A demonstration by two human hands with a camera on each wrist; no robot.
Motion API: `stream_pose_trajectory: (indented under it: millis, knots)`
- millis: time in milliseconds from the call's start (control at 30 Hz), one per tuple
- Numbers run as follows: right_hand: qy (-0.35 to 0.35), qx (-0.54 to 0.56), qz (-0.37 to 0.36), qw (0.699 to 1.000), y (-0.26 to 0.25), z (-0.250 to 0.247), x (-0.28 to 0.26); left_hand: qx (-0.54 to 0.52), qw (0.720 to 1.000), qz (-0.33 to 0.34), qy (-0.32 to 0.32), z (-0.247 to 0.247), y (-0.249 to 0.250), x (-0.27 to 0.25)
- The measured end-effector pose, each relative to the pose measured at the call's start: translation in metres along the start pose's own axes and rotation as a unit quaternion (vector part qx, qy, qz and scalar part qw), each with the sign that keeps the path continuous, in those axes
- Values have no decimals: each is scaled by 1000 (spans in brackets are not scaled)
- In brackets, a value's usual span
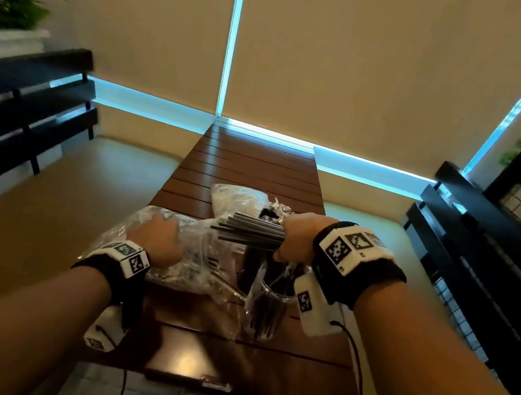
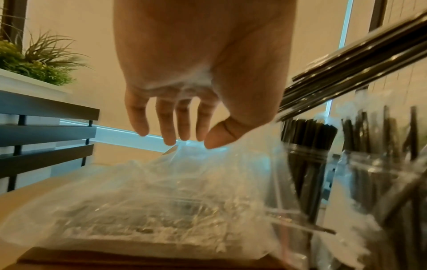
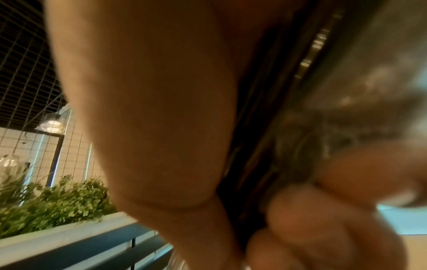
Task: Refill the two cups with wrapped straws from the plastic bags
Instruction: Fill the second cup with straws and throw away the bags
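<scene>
Status, as I read it: refill partly done.
- Right hand (image 1: 297, 238): fist clamped on a bundle of straws (image 1: 248, 230), held level above the near cup (image 1: 267, 306).
- Left hand (image 1: 159, 242): fingers loose, resting on the near bag (image 1: 142, 228) on the desk (image 1: 257, 169).
- Near cup: part full.
- Far cup (image 2: 308, 164): packed.
- Second bag (image 1: 234, 198): behind; contents unclear.

Right wrist view is mostly blur — right hand (image 3: 300, 210) fills it, and the straws (image 3: 265, 127) in its grip show only as dark streaks. In the head view that hand covers the near cup's (image 1: 265, 302) rim. The far bag (image 1: 234, 198) is partly behind the straw bundle; its contents are unreadable.
</scene>
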State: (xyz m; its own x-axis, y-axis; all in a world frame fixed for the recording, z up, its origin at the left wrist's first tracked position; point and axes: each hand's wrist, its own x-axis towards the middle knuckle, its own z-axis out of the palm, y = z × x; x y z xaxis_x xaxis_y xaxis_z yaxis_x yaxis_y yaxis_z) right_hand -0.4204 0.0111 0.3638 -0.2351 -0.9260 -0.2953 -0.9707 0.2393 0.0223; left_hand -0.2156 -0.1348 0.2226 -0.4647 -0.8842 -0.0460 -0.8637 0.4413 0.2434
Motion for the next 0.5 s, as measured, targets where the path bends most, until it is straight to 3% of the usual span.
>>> stream_pose_trajectory:
  millis: [67, 133, 200, 267, 367, 500]
  knots:
    - [-3, -14, 13, 1000, 4, -12, -11, -68, 996, 28, 60, -19, 18, -9]
    - [11, -18, 25, 999, 8, -27, -23, -122, 989, 45, 64, -30, 28, -14]
    - [41, -11, 31, 999, 9, -37, -31, -173, 981, 83, 30, -36, 36, -14]
    - [85, 14, 18, 996, 6, -35, -27, -263, 956, 127, -44, -45, 48, -17]
    - [156, 95, -10, 983, -9, -13, -12, -471, 864, 140, -112, -66, 74, -24]
    - [244, 197, -25, 949, -38, 23, 5, -751, 648, 88, -93, -93, 103, -24]
